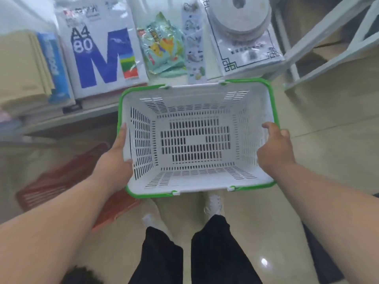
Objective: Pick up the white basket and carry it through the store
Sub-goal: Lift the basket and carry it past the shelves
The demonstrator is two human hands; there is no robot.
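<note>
The white basket [196, 181] has slotted walls, a green rim and green handles folded down along its edge. It is empty and held in the air above the floor, in front of my legs. My left hand [117, 160] grips its left wall, thumb inside and fingers outside. On the opposite side my right hand [274, 150] clasps the right wall and rim, thumb hooked over the inner face.
A red basket [61, 185] lies on the tiled floor at lower left. A low shelf ahead holds A4 paper packs [102, 54], a green snack bag [164, 48], stickers and a white roll [240, 15]. A pale shelf frame [328, 48] stands at the right.
</note>
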